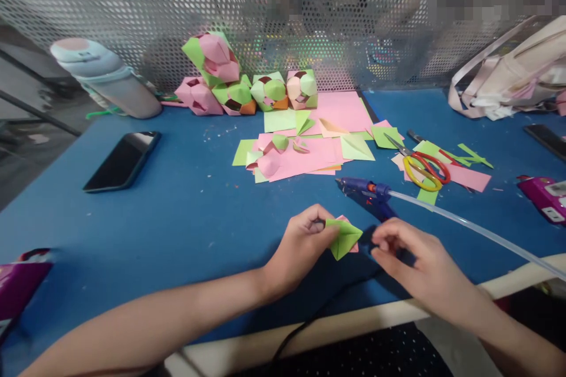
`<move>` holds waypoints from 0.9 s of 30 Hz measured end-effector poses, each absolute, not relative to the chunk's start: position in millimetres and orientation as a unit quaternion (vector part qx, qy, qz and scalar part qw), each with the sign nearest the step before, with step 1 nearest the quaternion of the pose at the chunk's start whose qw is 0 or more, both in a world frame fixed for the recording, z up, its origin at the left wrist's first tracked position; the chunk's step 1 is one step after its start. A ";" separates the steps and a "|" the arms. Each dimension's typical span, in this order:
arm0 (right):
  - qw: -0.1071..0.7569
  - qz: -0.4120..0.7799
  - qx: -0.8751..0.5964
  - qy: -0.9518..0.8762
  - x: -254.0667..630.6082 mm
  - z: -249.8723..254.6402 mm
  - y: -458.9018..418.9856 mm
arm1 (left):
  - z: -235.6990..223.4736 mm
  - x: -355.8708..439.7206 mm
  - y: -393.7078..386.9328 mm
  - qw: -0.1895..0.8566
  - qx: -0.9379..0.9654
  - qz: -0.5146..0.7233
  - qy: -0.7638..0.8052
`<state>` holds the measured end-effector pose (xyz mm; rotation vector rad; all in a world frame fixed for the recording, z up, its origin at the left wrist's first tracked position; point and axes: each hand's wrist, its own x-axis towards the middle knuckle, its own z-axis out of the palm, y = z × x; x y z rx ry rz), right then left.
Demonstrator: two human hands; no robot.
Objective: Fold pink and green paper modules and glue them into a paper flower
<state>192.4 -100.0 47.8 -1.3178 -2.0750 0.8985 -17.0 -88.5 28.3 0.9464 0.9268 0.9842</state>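
Observation:
Between the thumb and fingers of my left hand is a folded paper piece, green in front with pink showing behind. Just to its right hovers my right hand, fingers curved and thumb apart from them, with nothing visible in its grasp. A blue glue gun lies on the table beyond both hands, a long clear glue stick running out of its back to the right. Past it are pink paper sheets with small folded pieces on top.
Folded paper balls in pink and green stand against the perforated metal panel. Scissors with red and yellow handles lie among paper scraps. A phone and a bottle are on the left, a bag at right. A black cable crosses the table's front edge.

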 end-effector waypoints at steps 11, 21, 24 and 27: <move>0.330 0.477 -0.459 -0.673 164.0 30.1 -90.9 | 22.4 -14.4 -98.4 0.665 0.440 0.401 0.451; 0.329 0.451 -0.466 -0.686 165.8 27.1 -92.5 | 29.7 -13.5 -95.1 0.669 0.429 0.403 0.453; 0.335 0.432 -0.440 -0.713 167.6 26.5 -92.4 | 30.7 -13.3 -94.0 0.671 0.436 0.401 0.446; 0.334 0.421 -0.410 -0.737 169.7 27.3 -91.5 | 30.3 -14.2 -93.8 0.664 0.448 0.397 0.449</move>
